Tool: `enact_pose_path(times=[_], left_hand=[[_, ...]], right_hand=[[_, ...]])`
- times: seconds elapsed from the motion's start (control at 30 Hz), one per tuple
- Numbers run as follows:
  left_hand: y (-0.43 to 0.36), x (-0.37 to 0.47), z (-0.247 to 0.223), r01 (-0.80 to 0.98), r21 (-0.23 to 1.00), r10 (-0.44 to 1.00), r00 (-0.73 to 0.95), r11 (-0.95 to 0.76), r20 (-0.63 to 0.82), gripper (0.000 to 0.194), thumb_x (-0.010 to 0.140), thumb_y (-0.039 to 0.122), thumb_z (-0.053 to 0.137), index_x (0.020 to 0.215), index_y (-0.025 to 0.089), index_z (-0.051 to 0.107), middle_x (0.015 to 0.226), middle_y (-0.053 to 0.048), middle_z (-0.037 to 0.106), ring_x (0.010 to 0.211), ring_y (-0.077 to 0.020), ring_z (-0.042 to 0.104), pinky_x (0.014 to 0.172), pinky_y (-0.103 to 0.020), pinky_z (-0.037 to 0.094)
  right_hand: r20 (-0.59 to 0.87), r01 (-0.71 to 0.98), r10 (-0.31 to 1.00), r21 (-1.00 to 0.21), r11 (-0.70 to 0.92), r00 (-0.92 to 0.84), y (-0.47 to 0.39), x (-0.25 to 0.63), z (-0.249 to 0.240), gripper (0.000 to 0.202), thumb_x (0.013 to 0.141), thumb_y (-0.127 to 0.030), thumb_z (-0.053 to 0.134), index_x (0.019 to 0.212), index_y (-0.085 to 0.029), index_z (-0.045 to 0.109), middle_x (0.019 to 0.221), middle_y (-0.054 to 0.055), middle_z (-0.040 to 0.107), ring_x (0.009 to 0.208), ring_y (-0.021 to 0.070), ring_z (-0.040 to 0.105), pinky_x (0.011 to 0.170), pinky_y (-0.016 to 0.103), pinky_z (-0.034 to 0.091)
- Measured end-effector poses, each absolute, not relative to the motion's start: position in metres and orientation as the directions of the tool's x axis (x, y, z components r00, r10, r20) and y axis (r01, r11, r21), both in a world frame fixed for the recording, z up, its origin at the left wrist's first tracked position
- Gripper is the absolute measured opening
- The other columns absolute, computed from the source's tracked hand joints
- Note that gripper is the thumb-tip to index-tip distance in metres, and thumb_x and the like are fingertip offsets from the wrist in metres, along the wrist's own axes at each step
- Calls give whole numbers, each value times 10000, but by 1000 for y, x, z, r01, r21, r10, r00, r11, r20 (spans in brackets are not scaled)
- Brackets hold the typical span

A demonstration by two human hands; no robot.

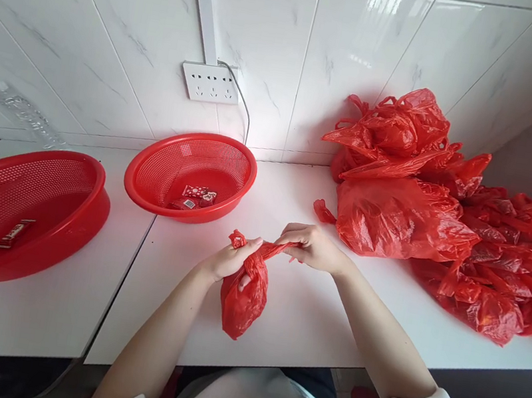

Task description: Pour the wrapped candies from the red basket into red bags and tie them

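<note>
A filled red plastic bag [243, 303] hangs over the near part of the white table, its top twisted narrow. My left hand [232, 262] is closed round the bag's neck, with a crumpled tip of plastic sticking up past the thumb. One twisted end of the same bag is pinched in my right hand [313, 247], pulled out to the right. What the bag contains is hidden. Just behind my hands stands a red perforated basket [145, 197] with a few small printed packets [198, 195] at its bottom.
Another red basket [94, 199] at the left holds one small wrapped bar [15, 233]. A big heap of red plastic bags [405, 214] covers the right of the table [176, 319]. A clear bottle [29, 114] lies by the tiled wall, below a power strip [211, 83].
</note>
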State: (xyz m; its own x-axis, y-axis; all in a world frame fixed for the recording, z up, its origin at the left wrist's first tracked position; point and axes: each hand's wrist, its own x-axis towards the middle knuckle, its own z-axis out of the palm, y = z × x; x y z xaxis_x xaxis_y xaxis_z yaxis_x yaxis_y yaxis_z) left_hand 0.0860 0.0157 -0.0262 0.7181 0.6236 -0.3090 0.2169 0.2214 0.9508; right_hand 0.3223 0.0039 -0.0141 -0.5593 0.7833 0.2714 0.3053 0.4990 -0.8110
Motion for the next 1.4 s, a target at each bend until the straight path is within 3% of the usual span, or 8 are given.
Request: enact_pose_path(times=[0.13,0.27,0.43,0.57,0.67,0.83,1.1,1.4], left_hand=[[19,85,-27,85,947,752,588,309,-298,509,884,622,504,893,183,760,654,-72,717,502,-170,616,553,-305,502],[19,92,-33,-84,960,830,526,268,-186,459,870,539,593,1168,212,711,1092,-103,736,983,-245,687,891,-367,528],[17,100,-43,-201,967,917,394,153,-63,370,796,427,721,1086,198,721,1077,-103,727,1044,-255,660,950,-396,496],[14,98,-39,-151,984,891,454,98,-19,210,765,310,754,891,189,637,962,-61,706,902,-203,661,830,-349,520],[12,94,-31,-57,998,873,488,17,13,151,814,272,688,876,197,573,938,-38,669,848,-166,634,782,-303,497],[8,93,-24,-38,999,769,637,-30,47,109,831,236,632,903,206,555,940,-33,624,849,-159,600,773,-288,476],[13,95,-35,124,973,803,590,-194,85,157,795,193,606,950,211,625,855,-23,638,762,-160,594,738,-282,466],[19,103,-58,445,805,901,11,-393,434,222,773,119,604,928,268,662,982,-41,674,950,-224,617,859,-320,454]], right_hand=[[209,326,901,-881,342,-381,-7,321,-10,184,888,-253,544,848,-181,708,837,41,602,520,89,567,469,230,475],[218,343,941,-890,300,-257,-19,307,-8,205,867,-248,540,695,-191,636,730,28,577,625,128,530,529,247,427],[-62,276,978,-961,-5,-200,-23,291,-23,306,866,-338,537,599,-191,506,540,-34,427,471,90,371,460,243,303],[-20,346,974,-936,62,-227,-23,290,-31,259,860,-310,543,627,-195,547,588,-24,466,510,102,405,497,251,326],[155,361,959,-903,235,-237,-21,299,-24,138,850,-350,609,869,-227,668,907,32,639,818,179,587,728,305,457],[147,166,946,-965,201,-291,-10,311,-25,382,904,-300,523,1284,-302,565,1389,32,533,1301,232,465,1070,422,360],[140,4,933,-989,150,-330,2,286,-67,460,796,-143,541,1252,-201,527,942,29,632,872,168,616,865,358,485],[269,237,956,-927,291,-121,-9,254,-63,438,863,-218,526,1298,-246,482,991,33,658,881,172,609,860,348,473]])
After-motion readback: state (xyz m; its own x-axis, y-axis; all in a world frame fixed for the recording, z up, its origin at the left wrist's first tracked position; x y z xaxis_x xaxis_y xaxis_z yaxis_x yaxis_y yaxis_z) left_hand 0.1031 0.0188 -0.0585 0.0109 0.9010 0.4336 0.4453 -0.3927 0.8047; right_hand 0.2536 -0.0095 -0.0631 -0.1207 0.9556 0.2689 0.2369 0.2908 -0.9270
